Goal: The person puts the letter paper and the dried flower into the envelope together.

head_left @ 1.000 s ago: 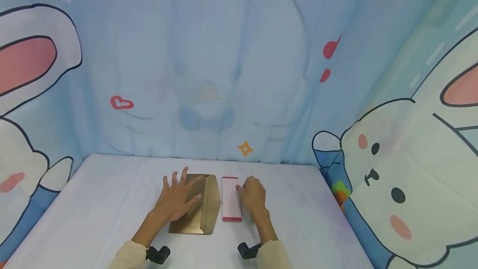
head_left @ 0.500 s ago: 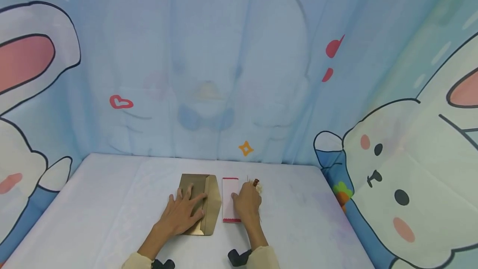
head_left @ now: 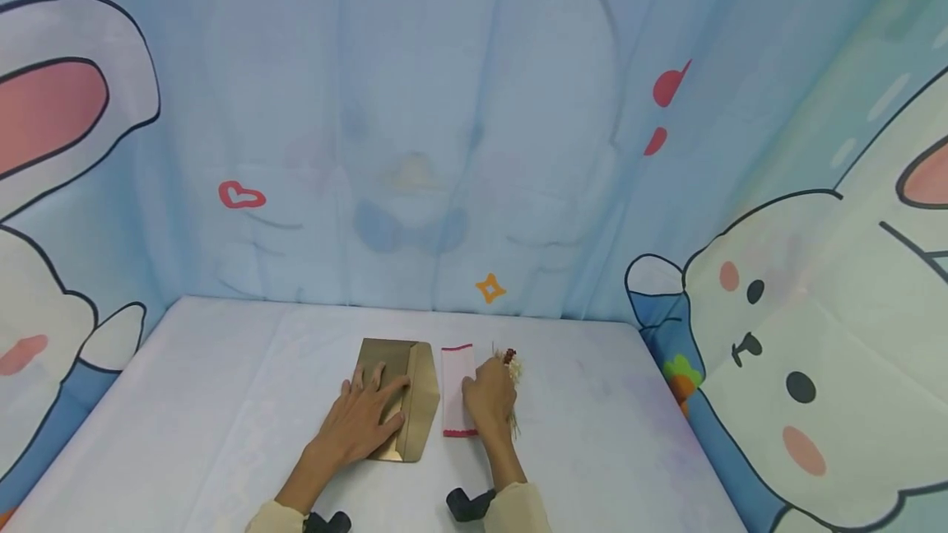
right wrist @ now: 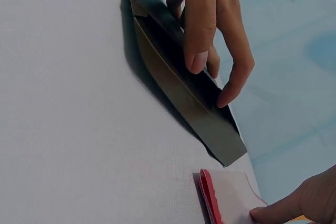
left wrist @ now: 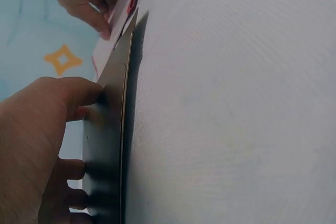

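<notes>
A gold envelope (head_left: 422, 401) lies on the white table with its flap opened out to the right. My left hand (head_left: 363, 422) rests on it with spread fingers; in the left wrist view the fingertips (left wrist: 79, 169) press its top face. To its right lies a folded pale pink card with red edges (head_left: 457, 393). My right hand (head_left: 490, 397) is at the card's right edge, thumb (right wrist: 273, 211) on its top and the other fingers curled, pinching that edge. A small bunch of dried flowers (head_left: 513, 362) sticks out beside the right hand, partly hidden by it.
The table (head_left: 222, 401) has a white cloth. Behind it hangs a blue curtain (head_left: 415, 105) with printed rabbits. A black wrist camera (head_left: 470, 506) sits at the right wrist, near the front.
My left hand has slid slightly right and lower on the envelope. The right hand has shifted left onto the card's edge, leaving the dried flowers in view to its right.
</notes>
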`<state>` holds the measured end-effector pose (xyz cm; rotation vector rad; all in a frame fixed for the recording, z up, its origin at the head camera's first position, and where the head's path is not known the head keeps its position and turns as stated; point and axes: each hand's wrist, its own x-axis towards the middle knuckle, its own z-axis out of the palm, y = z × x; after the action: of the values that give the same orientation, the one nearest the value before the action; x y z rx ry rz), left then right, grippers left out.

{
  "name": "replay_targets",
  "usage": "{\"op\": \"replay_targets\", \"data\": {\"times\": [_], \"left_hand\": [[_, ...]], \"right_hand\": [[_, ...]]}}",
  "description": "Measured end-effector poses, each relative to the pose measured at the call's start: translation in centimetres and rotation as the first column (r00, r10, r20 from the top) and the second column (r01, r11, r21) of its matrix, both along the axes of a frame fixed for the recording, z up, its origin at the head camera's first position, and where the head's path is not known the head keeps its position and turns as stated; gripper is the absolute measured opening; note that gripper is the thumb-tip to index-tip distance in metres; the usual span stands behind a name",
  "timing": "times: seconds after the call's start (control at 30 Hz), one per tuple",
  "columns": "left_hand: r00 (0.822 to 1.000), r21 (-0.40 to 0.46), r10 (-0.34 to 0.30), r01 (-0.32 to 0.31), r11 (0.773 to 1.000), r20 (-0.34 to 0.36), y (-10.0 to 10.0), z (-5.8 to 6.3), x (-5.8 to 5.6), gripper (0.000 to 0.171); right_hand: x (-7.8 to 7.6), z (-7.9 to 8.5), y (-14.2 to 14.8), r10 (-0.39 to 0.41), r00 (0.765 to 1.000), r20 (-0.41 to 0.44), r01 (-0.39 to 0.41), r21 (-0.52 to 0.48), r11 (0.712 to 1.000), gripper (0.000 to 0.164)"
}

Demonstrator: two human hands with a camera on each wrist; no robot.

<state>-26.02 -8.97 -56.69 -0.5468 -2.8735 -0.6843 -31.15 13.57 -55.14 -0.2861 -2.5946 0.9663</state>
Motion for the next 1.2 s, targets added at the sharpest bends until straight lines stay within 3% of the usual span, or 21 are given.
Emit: {"op": "replay_targets", "data": {"times": [0.2,0.37,0.6,0.87,0.97,1.2], "left_hand": [[1.000,0.002,-0.002,0.002,1.000,-0.023,0.0,0.1,0.0,0.052],[0.999,-0.023,0.013,-0.014,1.000,-0.040,-0.1,0.3,0.4,0.052],[0.997,-0.048,0.025,-0.028,0.998,-0.073,-0.3,0.3,0.4,0.052],[0.996,0.003,0.023,-0.023,1.000,-0.082,-0.2,0.0,0.3,0.053],[0.996,0.003,0.025,-0.024,1.000,-0.089,-0.2,-0.3,0.2,0.053],[0.999,0.005,0.032,-0.032,0.999,-0.031,0.1,-0.3,-0.2,0.054]], "right_hand": [[-0.2,-0.4,0.3,-0.016,1.000,0.002,0.017,-0.102,0.995,0.009],[0.1,0.2,0.3,-0.036,0.999,0.005,0.037,-0.230,0.973,0.007],[0.0,0.9,0.5,-0.103,0.994,-0.042,0.081,-0.360,0.929,0.007],[0.4,1.5,0.5,-0.081,0.995,0.057,0.098,-0.484,0.869,0.011],[0.5,1.5,0.2,-0.062,0.995,0.081,0.095,-0.521,0.848,0.011],[0.6,0.8,-0.9,-0.041,0.994,0.099,0.086,-0.519,0.850,0.009]]}}
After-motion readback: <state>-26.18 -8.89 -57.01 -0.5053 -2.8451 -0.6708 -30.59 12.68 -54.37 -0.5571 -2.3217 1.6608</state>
